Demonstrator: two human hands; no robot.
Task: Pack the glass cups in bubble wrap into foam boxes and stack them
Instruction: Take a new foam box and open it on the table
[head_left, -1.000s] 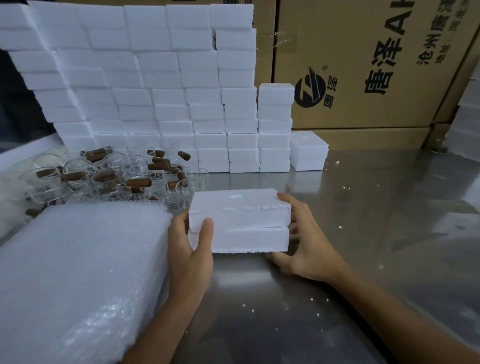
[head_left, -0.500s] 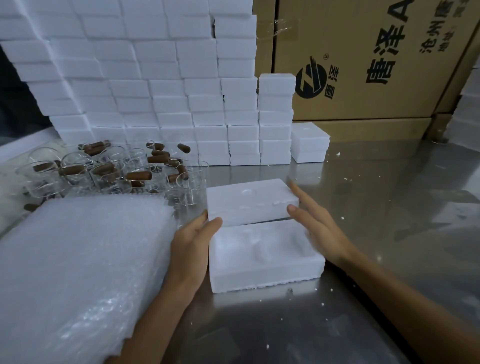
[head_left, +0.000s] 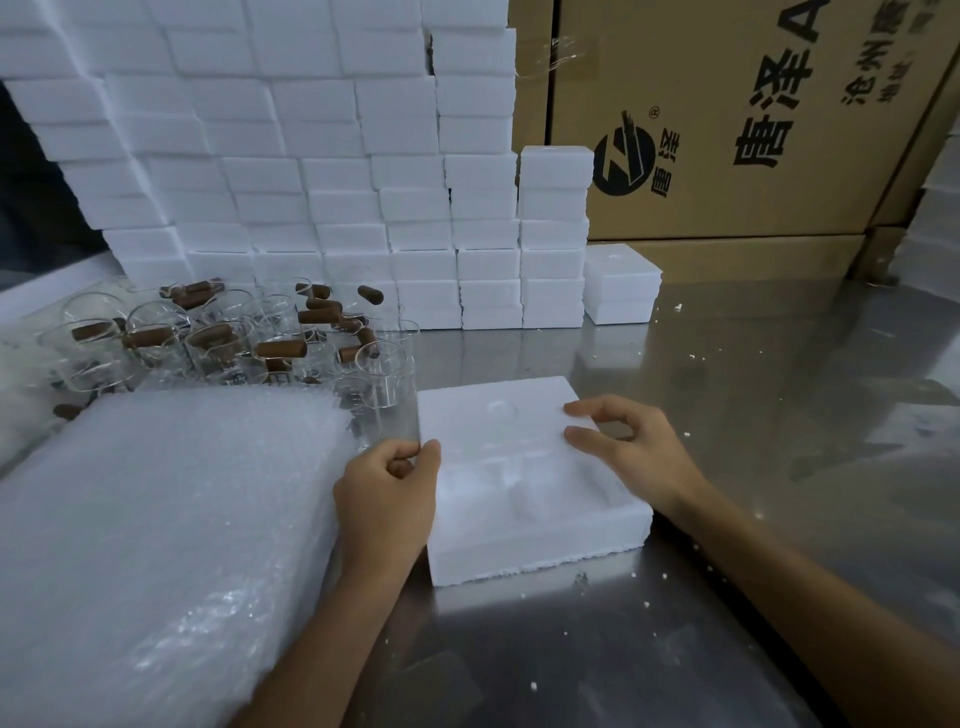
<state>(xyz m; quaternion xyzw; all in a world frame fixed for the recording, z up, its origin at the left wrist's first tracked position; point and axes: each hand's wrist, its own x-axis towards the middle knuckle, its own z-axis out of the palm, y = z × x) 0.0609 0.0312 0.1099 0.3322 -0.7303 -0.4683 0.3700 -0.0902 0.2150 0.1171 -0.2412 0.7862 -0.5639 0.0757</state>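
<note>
Head camera looks forward and down, close over the table (head_left: 727, 415)

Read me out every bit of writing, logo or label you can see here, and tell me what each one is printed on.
"唐泽": big black characters, rotated sideways, on the brown cardboard carton behind the table; a Latin "A" above them runs off the frame.
"唐泽": small, beside the round black logo with an ® mark, same carton.
Smaller black Chinese lines at the carton's upper right: cut off and too blurred to read.
White foam boxes, bubble wrap stack, glass cups: no text visible.
</note>
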